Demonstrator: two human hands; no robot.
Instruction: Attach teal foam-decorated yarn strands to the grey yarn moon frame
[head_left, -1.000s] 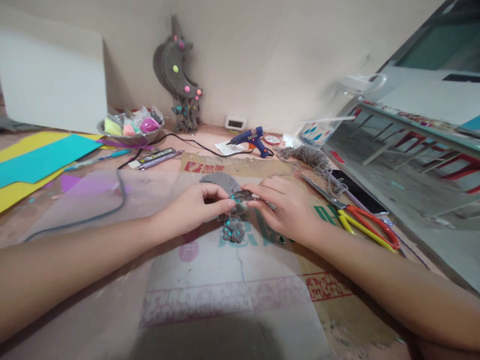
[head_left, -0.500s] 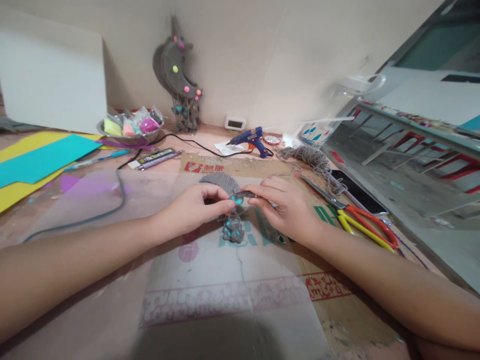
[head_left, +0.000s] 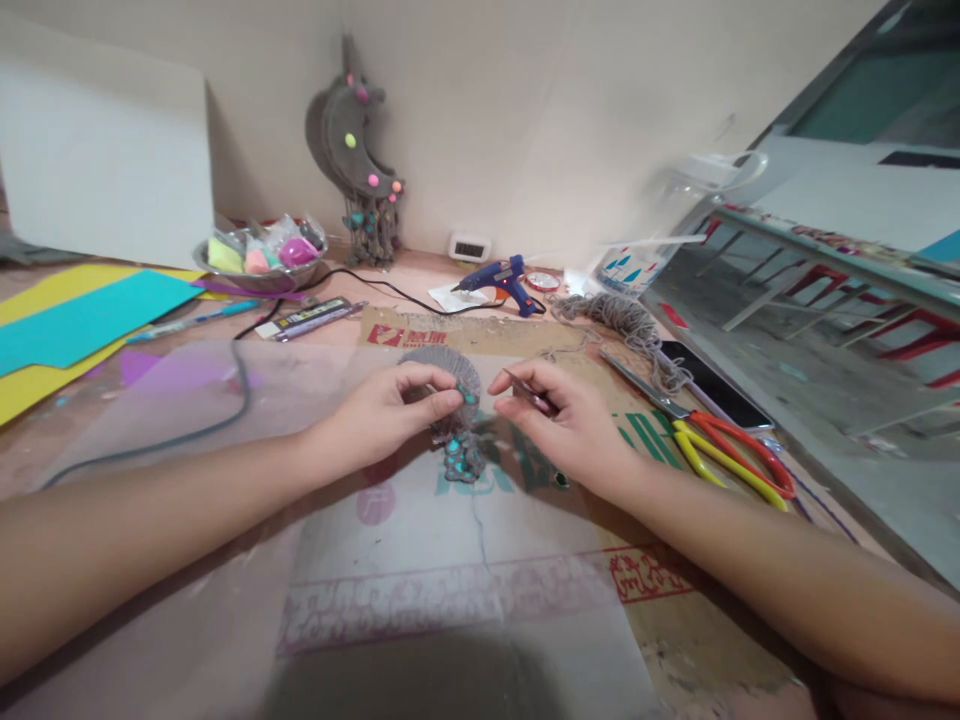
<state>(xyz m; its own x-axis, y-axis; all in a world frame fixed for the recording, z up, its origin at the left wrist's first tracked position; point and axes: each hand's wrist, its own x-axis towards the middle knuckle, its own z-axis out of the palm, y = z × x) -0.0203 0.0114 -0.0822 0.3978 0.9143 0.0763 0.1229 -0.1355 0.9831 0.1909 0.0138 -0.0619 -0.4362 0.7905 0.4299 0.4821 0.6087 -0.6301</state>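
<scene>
My left hand (head_left: 401,405) is closed, thumb and forefinger pinching a small turquoise piece (head_left: 469,397) at the edge of a grey yarn-wrapped crescent (head_left: 439,358). The hand covers part of the crescent. Just below the fingertips hangs a cluster of grey strands with turquoise bits (head_left: 463,457), resting on the translucent sheet (head_left: 397,560). A short gap to the right, my right hand (head_left: 551,405) is closed around a slim dark tool (head_left: 536,395). Its exact kind is too blurred to tell, and its thin end points up and left, away from the crescent.
Orange-and-yellow scissors (head_left: 735,460), a phone (head_left: 716,385) and grey yarn (head_left: 619,325) lie to the right. Behind are a blue glue gun (head_left: 495,280), a bowl of clay packs (head_left: 262,265) and a finished crescent ornament (head_left: 349,145). A dark cord crosses the left side.
My right hand has drawn the dark tool back from the turquoise piece and turned it in the fingers. The left hand keeps its pinch, with the crescent and hanging cluster slightly shifted.
</scene>
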